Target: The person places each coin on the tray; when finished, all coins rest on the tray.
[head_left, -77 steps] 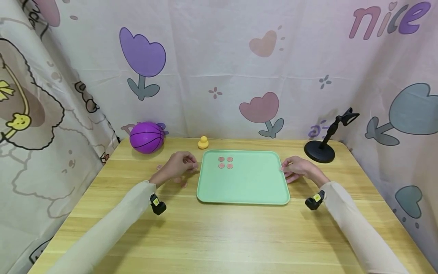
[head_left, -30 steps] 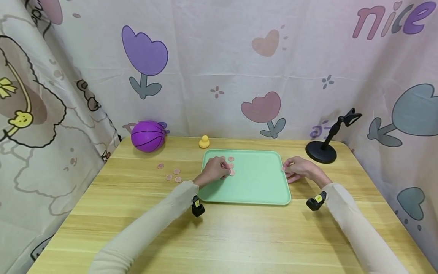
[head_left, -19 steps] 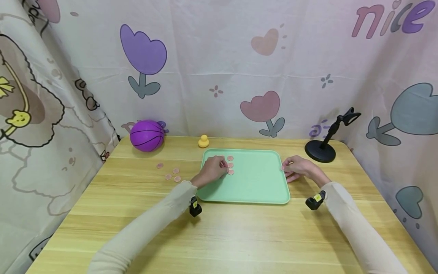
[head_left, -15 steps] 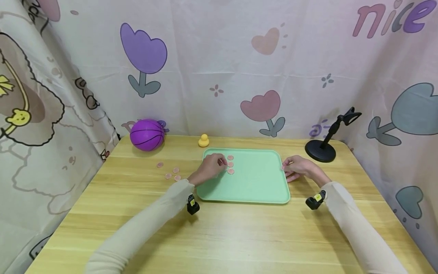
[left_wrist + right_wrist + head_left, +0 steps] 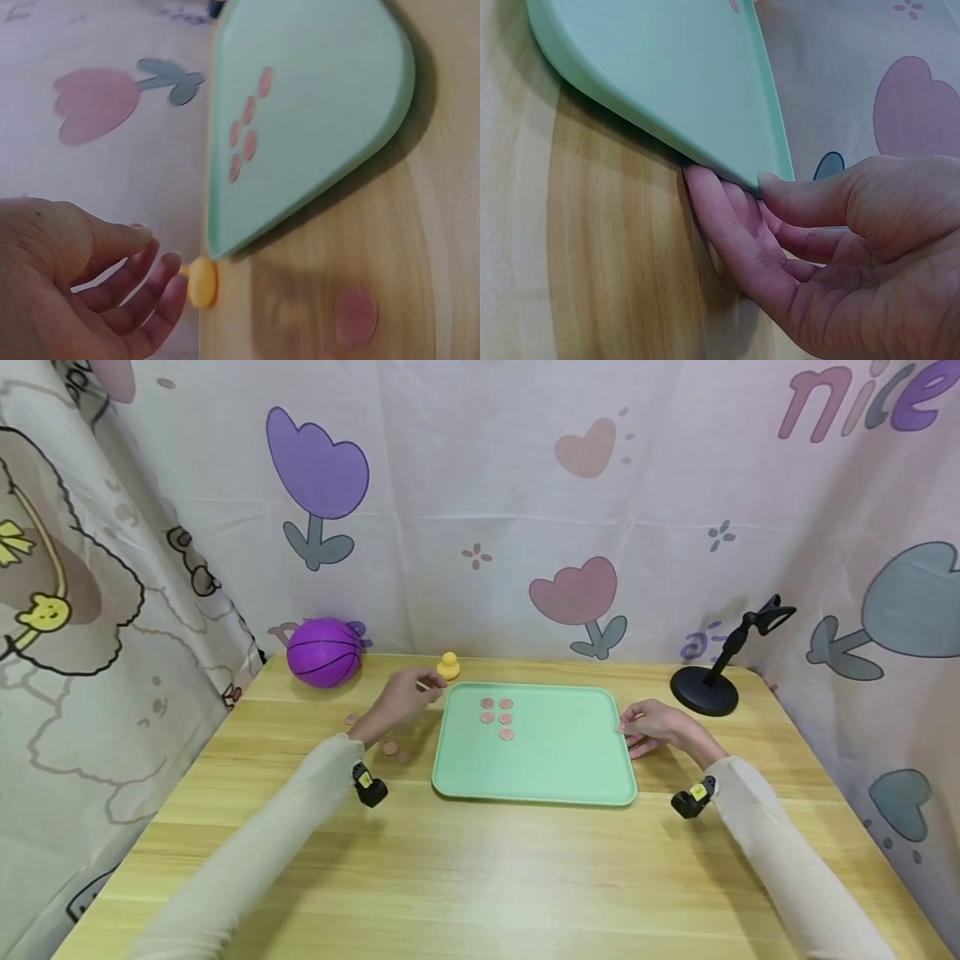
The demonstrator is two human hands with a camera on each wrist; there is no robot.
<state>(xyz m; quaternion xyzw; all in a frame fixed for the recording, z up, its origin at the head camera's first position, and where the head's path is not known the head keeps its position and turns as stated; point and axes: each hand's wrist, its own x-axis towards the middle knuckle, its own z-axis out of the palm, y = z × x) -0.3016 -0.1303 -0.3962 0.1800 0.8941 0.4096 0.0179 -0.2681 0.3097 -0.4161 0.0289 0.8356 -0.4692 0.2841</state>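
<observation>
My left hand point(image 5: 401, 700) hovers off the tray's left edge, over the table, with relaxed fingers and nothing between them in the left wrist view. On the light green tray point(image 5: 562, 752) lie several copper-pink coins point(image 5: 507, 734), in two columns near its upper left. More loose coins point(image 5: 390, 748) lie on the wood below my left forearm, some of them partly hidden by it. My right hand point(image 5: 654, 727) grips the tray's right edge. In the right wrist view its thumb point(image 5: 806, 201) presses the rim from above, and its fingers lie below the edge.
A small yellow rubber duck point(image 5: 448, 668) stands behind the left hand, close to the tray's back left corner. Farther left is a purple ball point(image 5: 324, 653). A black clip stand point(image 5: 705, 691) is at the back right. A printed curtain point(image 5: 465, 468) hangs behind the table.
My left hand set a coin on the tray below the right column, let go and drew back left over the table. The right hand stays on the tray's edge.
</observation>
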